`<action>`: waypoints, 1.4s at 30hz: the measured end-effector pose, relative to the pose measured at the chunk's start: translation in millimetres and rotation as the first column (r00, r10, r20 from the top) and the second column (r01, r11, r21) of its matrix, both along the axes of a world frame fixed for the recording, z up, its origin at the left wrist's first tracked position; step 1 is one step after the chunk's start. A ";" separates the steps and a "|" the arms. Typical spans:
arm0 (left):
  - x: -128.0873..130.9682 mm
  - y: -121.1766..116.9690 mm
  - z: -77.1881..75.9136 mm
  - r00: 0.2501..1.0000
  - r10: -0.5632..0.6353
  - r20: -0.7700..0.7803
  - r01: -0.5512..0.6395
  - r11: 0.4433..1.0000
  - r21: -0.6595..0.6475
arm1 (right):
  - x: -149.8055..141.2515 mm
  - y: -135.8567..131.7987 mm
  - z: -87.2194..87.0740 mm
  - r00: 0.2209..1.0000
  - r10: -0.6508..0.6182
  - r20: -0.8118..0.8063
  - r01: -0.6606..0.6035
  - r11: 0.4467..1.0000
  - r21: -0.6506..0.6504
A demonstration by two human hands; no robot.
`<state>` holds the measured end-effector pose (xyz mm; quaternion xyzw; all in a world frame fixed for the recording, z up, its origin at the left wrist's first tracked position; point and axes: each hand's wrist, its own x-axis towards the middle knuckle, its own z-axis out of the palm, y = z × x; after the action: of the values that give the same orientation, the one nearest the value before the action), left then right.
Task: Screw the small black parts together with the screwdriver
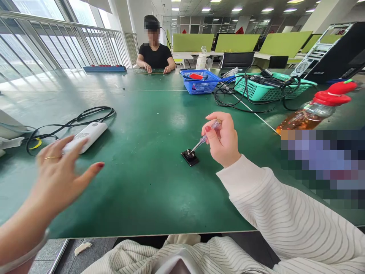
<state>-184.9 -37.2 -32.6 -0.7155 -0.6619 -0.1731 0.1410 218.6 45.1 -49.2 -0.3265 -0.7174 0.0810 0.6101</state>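
Note:
My right hand (224, 139) grips a small screwdriver (203, 139) with a clear handle. Its metal tip points down and left, reaching a little black square part (190, 157) that lies flat on the green table (159, 198). Whitish bits show on top of that part, too small to make out. My left hand (61, 171) is held over the table at the left, fingers spread, with a ring on one finger. Just beyond its fingertips lies a white power strip (89, 136); whether they touch it I cannot tell.
A black cable (98, 108) coils behind the power strip. Farther back stand a blue basket (199, 89) and a green basket (256, 91) with tangled cables. A red-capped bottle (310, 110) lies tilted at right. Across the table sits a person (156, 57), hands on the tabletop.

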 end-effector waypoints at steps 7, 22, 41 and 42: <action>163.1 54.1 7.8 0.792 -0.579 0.194 0.610 0.734 -0.298 | 0.3 -0.3 0.7 0.996 0.067 -0.051 -0.071 0.995 -0.071; 193.4 78.4 -26.9 0.707 -0.576 0.411 0.695 0.675 -0.248 | -2.7 -7.9 0.2 1.000 -0.010 0.010 0.009 0.996 0.087; 191.5 88.5 -33.4 0.580 -0.656 0.484 0.801 0.569 -0.188 | -1.4 -8.0 1.3 0.999 0.002 0.051 -0.006 0.996 0.094; 191.6 88.6 -33.7 0.582 -0.652 0.486 0.798 0.573 -0.188 | -1.2 -7.9 1.3 0.999 -0.004 0.053 -0.001 0.996 0.091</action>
<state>6.7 51.3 -66.3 -0.8930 -0.3354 -0.2105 -0.2141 217.3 37.2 -47.9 -0.3010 -0.7360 0.0393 0.6051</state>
